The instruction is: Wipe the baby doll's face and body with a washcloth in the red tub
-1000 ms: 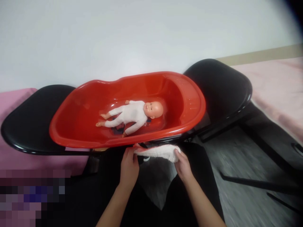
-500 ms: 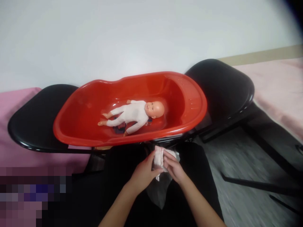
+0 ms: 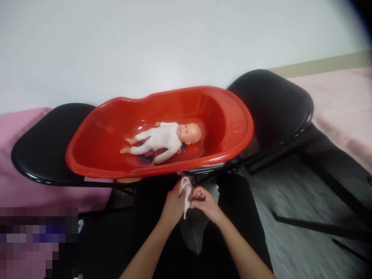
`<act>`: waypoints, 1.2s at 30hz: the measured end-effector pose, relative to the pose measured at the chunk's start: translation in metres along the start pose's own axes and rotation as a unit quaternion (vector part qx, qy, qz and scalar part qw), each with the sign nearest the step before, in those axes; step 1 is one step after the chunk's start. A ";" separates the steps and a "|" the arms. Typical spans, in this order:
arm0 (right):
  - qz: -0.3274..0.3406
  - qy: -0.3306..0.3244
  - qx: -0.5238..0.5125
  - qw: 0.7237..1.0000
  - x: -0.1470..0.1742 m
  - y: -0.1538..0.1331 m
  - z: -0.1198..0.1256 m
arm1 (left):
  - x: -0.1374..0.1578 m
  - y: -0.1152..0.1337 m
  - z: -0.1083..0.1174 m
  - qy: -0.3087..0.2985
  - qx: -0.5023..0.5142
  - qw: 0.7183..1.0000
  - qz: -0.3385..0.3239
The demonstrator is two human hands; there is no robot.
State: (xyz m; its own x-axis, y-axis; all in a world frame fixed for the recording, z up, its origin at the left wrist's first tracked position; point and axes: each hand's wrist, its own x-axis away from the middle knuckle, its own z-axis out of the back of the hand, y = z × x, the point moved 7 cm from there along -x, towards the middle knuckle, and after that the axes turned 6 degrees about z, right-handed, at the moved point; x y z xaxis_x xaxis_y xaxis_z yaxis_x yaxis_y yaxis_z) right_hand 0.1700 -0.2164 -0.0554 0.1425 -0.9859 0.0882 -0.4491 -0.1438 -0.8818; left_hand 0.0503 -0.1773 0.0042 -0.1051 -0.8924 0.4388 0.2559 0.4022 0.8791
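Head view: small, soft white cloth (image 3: 186,193), stretched between both hands a second ago, now gathered in at the left hand (image 3: 173,205), right hand (image 3: 205,203) drawn close beside it. Left grip clamped on the cloth, which hangs in a narrow fold, a tail dropping below. Right fingers curled, tips near the cloth's edge; cannot tell whether they pinch it. Cloth is over the black-trousered legs (image 3: 241,201), outside the glossy red plastic tub (image 3: 247,124). Bald baby doll in a white suit (image 3: 165,138) lies face up inside, head to the right, place unchanged, no hand on it. Judgement: cloth being bunched or wrapped rather than spread; handwork seems all on it.
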 end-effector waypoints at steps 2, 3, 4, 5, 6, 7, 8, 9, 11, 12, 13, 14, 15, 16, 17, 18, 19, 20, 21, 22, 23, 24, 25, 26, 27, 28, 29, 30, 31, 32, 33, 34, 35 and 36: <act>0.019 -0.025 0.113 0.993 0.003 0.002 -0.003 | -0.001 0.000 0.000 0.002 0.039 0.999 0.004; 0.040 -0.030 0.173 0.984 0.004 0.001 -0.005 | -0.002 -0.001 -0.001 0.000 0.061 0.998 0.011; 0.061 -0.031 0.232 0.970 0.005 0.001 -0.006 | -0.002 -0.003 -0.003 -0.001 0.092 0.995 0.023; 0.077 -0.026 0.285 0.955 0.006 0.001 -0.007 | -0.002 -0.006 -0.006 -0.002 0.119 0.992 0.039; 0.087 -0.020 0.329 0.940 0.007 0.001 -0.008 | -0.002 -0.010 -0.009 -0.003 0.141 0.988 0.057; 0.093 -0.015 0.363 0.927 0.007 0.001 -0.009 | -0.002 -0.014 -0.012 -0.004 0.161 0.984 0.074; 0.097 -0.009 0.389 0.916 0.007 0.001 -0.009 | -0.001 -0.018 -0.016 -0.006 0.179 0.980 0.089; 0.103 -0.004 0.407 0.908 0.007 0.000 -0.010 | -0.001 -0.022 -0.020 -0.013 0.196 0.975 0.099; 0.123 0.004 0.423 0.898 0.007 -0.003 -0.011 | -0.001 -0.025 -0.027 -0.039 0.228 0.967 0.103; 0.136 0.005 0.422 0.897 0.007 -0.006 -0.012 | -0.001 -0.026 -0.029 -0.052 0.237 0.965 0.099; 0.149 0.007 0.412 0.899 0.007 -0.008 -0.013 | -0.001 -0.026 -0.030 -0.061 0.242 0.964 0.094; 0.160 0.012 0.394 0.905 0.007 -0.010 -0.012 | -0.001 -0.026 -0.029 -0.064 0.242 0.964 0.090; 0.166 0.022 0.368 0.915 0.007 -0.012 -0.011 | -0.001 -0.026 -0.028 -0.062 0.239 0.965 0.091; 0.165 0.039 0.335 0.927 0.006 -0.012 -0.008 | -0.002 -0.026 -0.025 -0.054 0.237 0.965 0.094; 0.155 0.067 0.298 0.940 0.005 -0.012 -0.002 | -0.002 -0.027 -0.022 -0.044 0.239 0.965 0.099; 0.137 0.105 0.256 0.951 0.005 -0.011 0.005 | -0.002 -0.027 -0.017 -0.028 0.244 0.964 0.105; 0.115 0.148 0.209 0.960 0.005 -0.009 0.013 | -0.002 -0.027 -0.013 -0.012 0.249 0.962 0.108; 0.092 0.188 0.154 0.966 0.005 -0.006 0.022 | -0.003 -0.026 -0.009 0.003 0.255 0.961 0.107; 0.072 0.222 0.093 0.968 0.005 -0.003 0.029 | -0.003 -0.026 -0.006 0.014 0.260 0.960 0.103; 0.054 0.245 0.029 0.967 0.004 0.000 0.034 | -0.003 -0.025 -0.004 0.020 0.262 0.960 0.098; 0.041 0.257 -0.032 0.965 0.003 0.003 0.038 | -0.004 -0.024 -0.003 0.021 0.261 0.961 0.093; 0.029 0.258 -0.082 0.962 0.002 0.005 0.040 | -0.004 -0.023 -0.002 0.018 0.257 0.962 0.088; 0.017 0.252 -0.114 0.961 0.000 0.006 0.040 | -0.004 -0.023 -0.002 0.015 0.252 0.964 0.084; 0.009 0.240 -0.126 0.962 -0.001 0.007 0.039 | -0.003 -0.022 -0.003 0.011 0.243 0.967 0.079; 0.005 0.225 -0.121 0.967 -0.002 0.007 0.036 | -0.003 -0.021 -0.003 0.006 0.231 0.970 0.073; 0.004 0.205 -0.105 0.973 -0.003 0.007 0.033 | -0.003 -0.019 -0.004 0.002 0.215 0.975 0.062; 0.004 0.183 -0.085 0.979 -0.003 0.006 0.028 | -0.002 -0.016 -0.006 -0.003 0.195 0.980 0.048; 0.005 0.160 -0.067 0.985 -0.003 0.006 0.022 | -0.002 -0.014 -0.007 -0.009 0.173 0.984 0.033; 0.005 0.138 -0.055 0.989 -0.003 0.006 0.016 | -0.001 -0.011 -0.010 -0.016 0.149 0.989 0.017; 0.004 0.119 -0.048 0.992 -0.003 0.006 0.010 | 0.000 -0.009 -0.013 -0.026 0.126 0.992 0.003; 0.000 0.103 -0.044 0.994 -0.003 0.007 0.006 | 0.000 -0.007 -0.016 -0.039 0.106 0.994 -0.009; -0.003 0.092 -0.043 0.995 -0.002 0.007 0.002 | 0.001 -0.006 -0.020 -0.053 0.091 0.994 -0.016; -0.004 0.086 -0.042 0.995 -0.002 0.007 0.000 | 0.002 -0.007 -0.024 -0.068 0.079 0.994 -0.020; -0.005 0.083 -0.041 0.996 -0.002 0.007 -0.001 | 0.002 -0.008 -0.027 -0.080 0.073 0.994 -0.021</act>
State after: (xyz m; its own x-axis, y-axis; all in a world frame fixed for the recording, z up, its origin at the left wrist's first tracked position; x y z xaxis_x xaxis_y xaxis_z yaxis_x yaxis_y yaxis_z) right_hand 0.1658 -0.2156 -0.0611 0.0036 -0.9839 0.1785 -0.5192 -0.1544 -0.8406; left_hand 0.0738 -0.1878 -0.0065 -0.2668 -0.8699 0.4148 0.1079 0.4008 0.9098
